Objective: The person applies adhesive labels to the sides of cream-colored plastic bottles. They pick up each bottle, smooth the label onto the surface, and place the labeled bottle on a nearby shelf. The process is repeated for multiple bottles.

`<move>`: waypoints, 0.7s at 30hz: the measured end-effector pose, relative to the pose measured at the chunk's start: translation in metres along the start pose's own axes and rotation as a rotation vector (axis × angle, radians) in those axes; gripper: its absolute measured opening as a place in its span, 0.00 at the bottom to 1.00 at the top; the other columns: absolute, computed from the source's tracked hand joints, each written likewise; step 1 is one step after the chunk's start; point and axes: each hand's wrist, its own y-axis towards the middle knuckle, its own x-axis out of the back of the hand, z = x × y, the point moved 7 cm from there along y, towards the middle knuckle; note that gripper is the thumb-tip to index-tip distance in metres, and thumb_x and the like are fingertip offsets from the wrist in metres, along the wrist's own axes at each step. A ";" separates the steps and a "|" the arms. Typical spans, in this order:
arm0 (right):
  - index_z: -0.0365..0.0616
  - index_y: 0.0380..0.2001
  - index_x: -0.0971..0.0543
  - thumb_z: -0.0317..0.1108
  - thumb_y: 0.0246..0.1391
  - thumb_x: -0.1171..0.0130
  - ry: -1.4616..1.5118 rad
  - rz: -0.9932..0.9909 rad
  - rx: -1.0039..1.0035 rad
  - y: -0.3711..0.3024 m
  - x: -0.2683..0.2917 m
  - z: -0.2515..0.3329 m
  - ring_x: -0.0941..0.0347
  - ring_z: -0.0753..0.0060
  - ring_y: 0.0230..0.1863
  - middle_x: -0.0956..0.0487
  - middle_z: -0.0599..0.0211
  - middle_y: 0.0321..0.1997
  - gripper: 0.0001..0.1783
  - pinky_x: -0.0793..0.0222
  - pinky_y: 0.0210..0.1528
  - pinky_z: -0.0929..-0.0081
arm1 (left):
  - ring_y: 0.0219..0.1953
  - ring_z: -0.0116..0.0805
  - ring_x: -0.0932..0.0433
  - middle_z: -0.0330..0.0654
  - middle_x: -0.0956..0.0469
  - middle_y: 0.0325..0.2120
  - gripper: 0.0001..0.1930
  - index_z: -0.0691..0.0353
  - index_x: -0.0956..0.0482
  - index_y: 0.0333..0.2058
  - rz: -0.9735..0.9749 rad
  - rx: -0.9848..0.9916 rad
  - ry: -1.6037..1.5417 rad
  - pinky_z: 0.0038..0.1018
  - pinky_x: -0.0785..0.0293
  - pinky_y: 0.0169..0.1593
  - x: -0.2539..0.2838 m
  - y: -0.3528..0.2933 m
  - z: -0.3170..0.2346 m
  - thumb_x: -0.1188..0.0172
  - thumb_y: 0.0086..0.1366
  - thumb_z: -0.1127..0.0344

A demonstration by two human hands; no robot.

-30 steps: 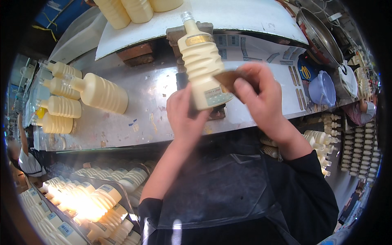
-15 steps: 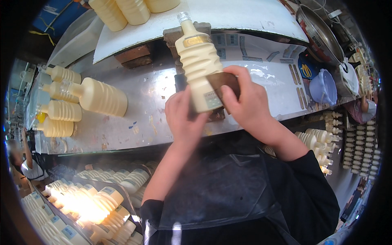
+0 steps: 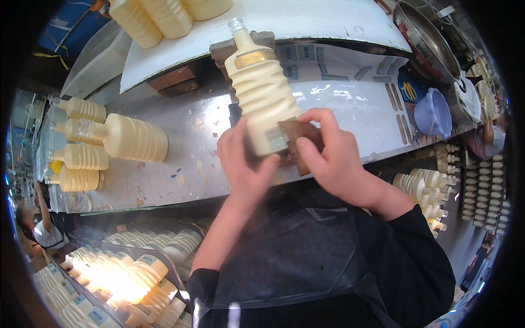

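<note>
A cream ribbed bottle (image 3: 260, 87) leans across a rough block (image 3: 223, 52), its clear threaded neck pointing away from me. A gold label (image 3: 250, 58) sits at its shoulder and a grey-blue label (image 3: 274, 139) near its base. My left hand (image 3: 243, 164) grips the base end, fingers along the left side and thumb by the bottom. In my right hand (image 3: 339, 156) is a flat brown pad (image 3: 298, 139), pinched between thumb and fingers, with its edge against the lower label. The far side of the bottle is hidden.
Several cream bottles (image 3: 136, 136) lie at the table's left. Loose labels (image 3: 358, 72), brown strips (image 3: 403, 129) and a lavender bucket (image 3: 432, 115) are at the right. A raised white board (image 3: 328, 22) crosses the back. Racks of bottles (image 3: 136, 273) stand below left; a person (image 3: 46, 229) is beyond.
The brown pad and my right hand have shifted down toward the bottle's base, uncovering more of its ribbed side. My left hand stays around the base.
</note>
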 end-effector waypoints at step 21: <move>0.44 0.53 0.30 0.32 0.64 0.43 -0.023 -0.076 0.100 -0.003 -0.017 -0.021 0.22 0.55 0.22 0.21 0.53 0.24 0.16 0.31 0.28 0.66 | 0.61 0.51 0.35 0.55 0.32 0.57 0.30 0.70 0.36 0.65 -0.076 0.393 -0.065 0.44 0.42 0.68 -0.019 0.000 0.030 0.49 0.71 0.57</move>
